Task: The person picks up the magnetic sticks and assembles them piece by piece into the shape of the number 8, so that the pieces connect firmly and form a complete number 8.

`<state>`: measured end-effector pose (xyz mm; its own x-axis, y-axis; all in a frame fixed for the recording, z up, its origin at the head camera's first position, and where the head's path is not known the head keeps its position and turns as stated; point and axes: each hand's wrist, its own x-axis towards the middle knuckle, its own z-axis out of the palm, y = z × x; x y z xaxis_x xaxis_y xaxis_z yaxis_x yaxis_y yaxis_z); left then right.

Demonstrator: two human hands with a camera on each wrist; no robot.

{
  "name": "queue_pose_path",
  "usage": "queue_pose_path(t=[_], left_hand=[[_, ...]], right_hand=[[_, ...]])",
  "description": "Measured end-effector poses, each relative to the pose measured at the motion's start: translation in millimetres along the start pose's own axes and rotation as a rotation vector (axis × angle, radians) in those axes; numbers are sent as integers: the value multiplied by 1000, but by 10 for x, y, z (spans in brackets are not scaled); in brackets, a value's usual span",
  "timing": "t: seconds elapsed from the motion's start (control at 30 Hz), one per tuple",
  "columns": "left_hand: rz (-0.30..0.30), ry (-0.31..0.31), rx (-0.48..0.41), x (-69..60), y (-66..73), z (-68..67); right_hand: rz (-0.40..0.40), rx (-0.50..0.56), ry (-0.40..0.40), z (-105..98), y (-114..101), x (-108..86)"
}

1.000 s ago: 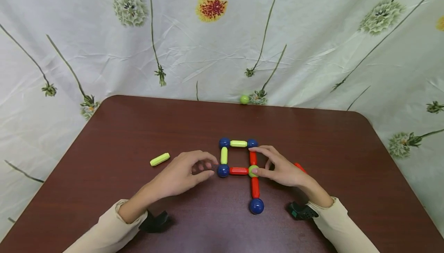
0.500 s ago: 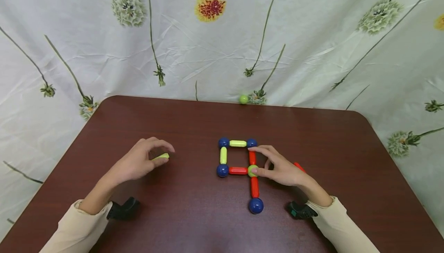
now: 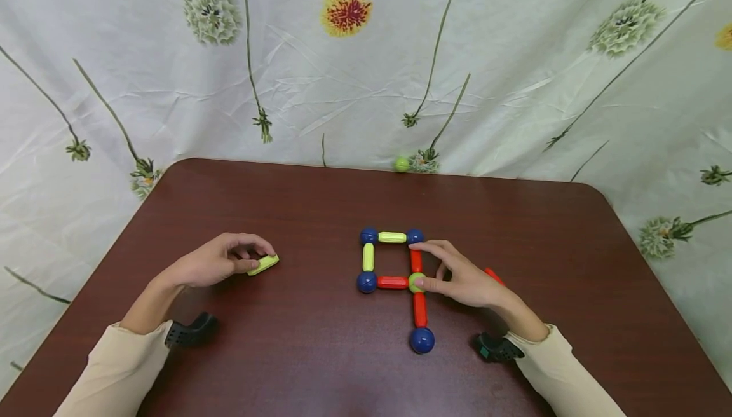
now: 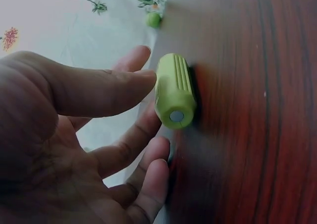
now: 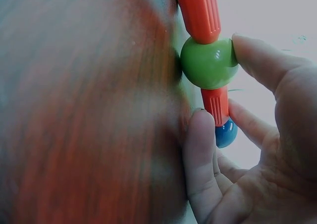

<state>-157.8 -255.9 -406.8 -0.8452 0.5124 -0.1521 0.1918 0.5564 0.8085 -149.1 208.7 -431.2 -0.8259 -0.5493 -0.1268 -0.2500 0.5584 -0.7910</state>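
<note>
Thumb and fingers of my left hand (image 3: pixel 213 260) pinch a yellow-green magnetic rod (image 3: pixel 264 265) low over the table or resting on it; its metal end faces the left wrist camera (image 4: pixel 176 116). My right hand (image 3: pixel 467 282) holds a flat frame of magnetic rods and balls, its thumb against the green ball (image 5: pixel 205 63). Its fingers reach along the red rod (image 3: pixel 416 261) towards the far blue ball (image 3: pixel 415 236). Two yellow-green rods, more red rods and blue balls make up the frame's square, and a red rod (image 3: pixel 420 310) with a blue ball (image 3: pixel 422 340) extends towards me.
A red rod (image 3: pixel 494 276) lies partly hidden behind my right hand. A loose green ball (image 3: pixel 402 164) sits at the far edge of the brown table (image 3: pixel 320 366). Behind hangs a flowered white cloth (image 3: pixel 297 54). Dark straps circle both wrists.
My left hand has moved left from beside the frame to the loose yellow-green rod, and its fingers have closed on it. The right hand and the frame stay where they were.
</note>
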Motion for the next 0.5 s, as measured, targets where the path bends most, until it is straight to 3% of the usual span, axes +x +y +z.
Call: queue_pose_path(t=[0.27,0.5], left_hand=[[38,-2,42,10,-16,8],[35,-17,52,6,-1,37]], right_hand=[[1,-9,4,6,15,5],[-5,-1,-1,3,-2,5]])
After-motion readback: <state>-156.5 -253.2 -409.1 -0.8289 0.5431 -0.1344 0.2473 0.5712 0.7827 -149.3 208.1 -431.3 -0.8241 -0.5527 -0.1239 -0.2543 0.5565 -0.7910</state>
